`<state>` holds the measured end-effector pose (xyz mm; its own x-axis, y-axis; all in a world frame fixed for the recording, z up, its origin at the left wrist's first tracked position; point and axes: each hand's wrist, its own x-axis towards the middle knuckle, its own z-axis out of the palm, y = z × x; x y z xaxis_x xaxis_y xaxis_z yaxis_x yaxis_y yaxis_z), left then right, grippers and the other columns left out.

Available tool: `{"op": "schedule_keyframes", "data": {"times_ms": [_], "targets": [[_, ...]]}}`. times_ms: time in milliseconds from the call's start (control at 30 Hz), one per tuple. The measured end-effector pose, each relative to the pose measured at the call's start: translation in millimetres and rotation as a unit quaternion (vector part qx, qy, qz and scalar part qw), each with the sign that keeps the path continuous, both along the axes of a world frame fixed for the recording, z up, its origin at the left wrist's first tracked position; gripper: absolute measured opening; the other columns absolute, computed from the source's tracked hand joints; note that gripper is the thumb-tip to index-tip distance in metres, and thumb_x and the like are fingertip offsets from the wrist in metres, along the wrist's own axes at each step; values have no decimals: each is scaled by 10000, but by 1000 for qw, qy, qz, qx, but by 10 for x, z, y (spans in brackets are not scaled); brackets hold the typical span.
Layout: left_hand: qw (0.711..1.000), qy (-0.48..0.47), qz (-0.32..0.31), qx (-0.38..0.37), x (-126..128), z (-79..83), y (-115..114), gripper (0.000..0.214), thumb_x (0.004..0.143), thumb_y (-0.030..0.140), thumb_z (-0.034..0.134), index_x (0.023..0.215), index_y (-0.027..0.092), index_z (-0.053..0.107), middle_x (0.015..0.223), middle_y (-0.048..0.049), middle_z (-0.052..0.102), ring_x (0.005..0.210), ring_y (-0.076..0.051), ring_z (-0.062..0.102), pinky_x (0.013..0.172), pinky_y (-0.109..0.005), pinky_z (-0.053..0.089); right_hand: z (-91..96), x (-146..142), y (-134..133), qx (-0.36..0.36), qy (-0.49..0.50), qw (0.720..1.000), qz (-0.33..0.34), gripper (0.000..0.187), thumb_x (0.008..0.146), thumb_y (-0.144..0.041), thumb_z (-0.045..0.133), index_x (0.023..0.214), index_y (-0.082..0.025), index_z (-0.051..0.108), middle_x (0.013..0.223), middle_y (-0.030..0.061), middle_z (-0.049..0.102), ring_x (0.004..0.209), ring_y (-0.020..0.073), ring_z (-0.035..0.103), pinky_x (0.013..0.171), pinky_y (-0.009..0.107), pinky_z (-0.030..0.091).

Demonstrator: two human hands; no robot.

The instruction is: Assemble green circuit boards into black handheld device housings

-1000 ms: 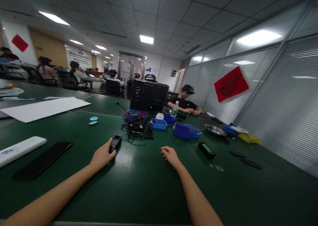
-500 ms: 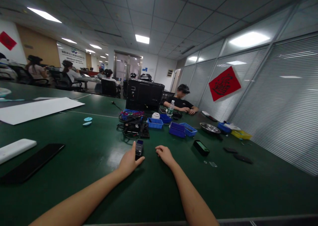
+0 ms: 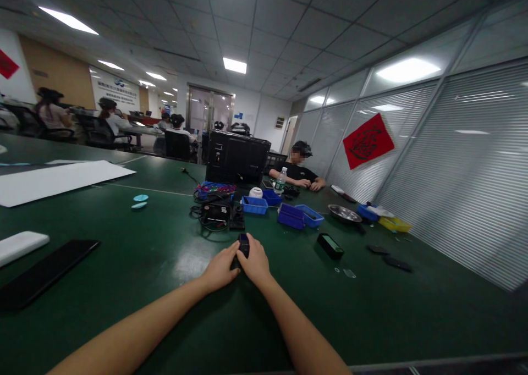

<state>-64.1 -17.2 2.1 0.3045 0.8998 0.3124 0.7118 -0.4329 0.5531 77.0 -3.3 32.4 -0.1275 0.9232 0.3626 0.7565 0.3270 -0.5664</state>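
Both hands are together over the green table, around a small black handheld device [image 3: 244, 244] with a little screen at its top end. My left hand [image 3: 221, 266] grips its left side, fingers and thumb curled in toward it. From the right, my right hand [image 3: 256, 259] closes on the device, with the fingers along its upper right side and the thumb in front. Most of the device's lower part is hidden by the hands. Just beyond lie a black box with cables [image 3: 215, 214] and a black stand-like piece [image 3: 237, 218].
Past the hands stand blue bins [image 3: 254, 205], a baseball [image 3: 256, 192], a water bottle [image 3: 280, 180] and a black monitor-like case [image 3: 237, 156]. At right are an open black box [image 3: 330, 246] and a metal bowl [image 3: 345, 214]. A black slab [image 3: 45, 273] lies left. A person [image 3: 297, 169] sits opposite.
My right hand has moved left and closed on the device, which my left hand was holding alone. The device has shifted slightly right. The view has turned a little to the right.
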Motion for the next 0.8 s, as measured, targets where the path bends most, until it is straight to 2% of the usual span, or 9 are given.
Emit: {"op": "schedule_keyframes", "data": {"times_ms": [100,267,367,467,633,800], "targets": [[1000,10,-11,-16,32,29,30,669,660,225,545,1299,193,351,1349,-49,394,1187,-214,404,1006,-325,287,-17,19,-2,-5,-94,995,-38,564,769,-313,462,1300,-164,347,1155,125,504,1065,242,464,859,328,379],[995,-65,35,-65,-14,79,41,596,696,249,502,1274,164,386,1126,-61,582,852,-153,573,823,-266,412,-7,192,144,-38,-154,981,-115,613,768,-309,449,1327,-134,265,1157,159,477,1040,257,466,802,341,398],[988,-122,29,-90,-61,83,52,565,705,237,477,1259,164,394,1122,-58,578,741,-116,569,735,-238,436,20,399,255,-72,-164,971,-156,629,769,-336,440,1323,-107,253,1176,181,460,1046,271,461,766,348,415],[984,-148,11,-97,-81,67,63,537,715,239,466,1242,159,402,1126,-60,573,726,-105,562,722,-229,439,49,681,351,-97,-166,961,-197,624,771,-356,429,1307,-85,262,1178,198,455,1052,286,459,754,364,422],[989,-106,19,-99,-57,45,82,500,724,235,463,1218,177,419,1039,-27,606,735,-101,566,712,-214,429,82,1070,457,-144,-172,941,-253,556,749,-373,452,1221,-93,359,1149,194,482,1028,294,485,749,382,432],[997,25,14,-67,20,154,84,437,693,280,523,1130,259,513,1006,6,603,785,-133,572,716,-236,409,82,1149,474,-165,-183,936,-251,499,736,-423,474,1123,-111,423,1104,186,518,994,292,523,745,385,432]]}}
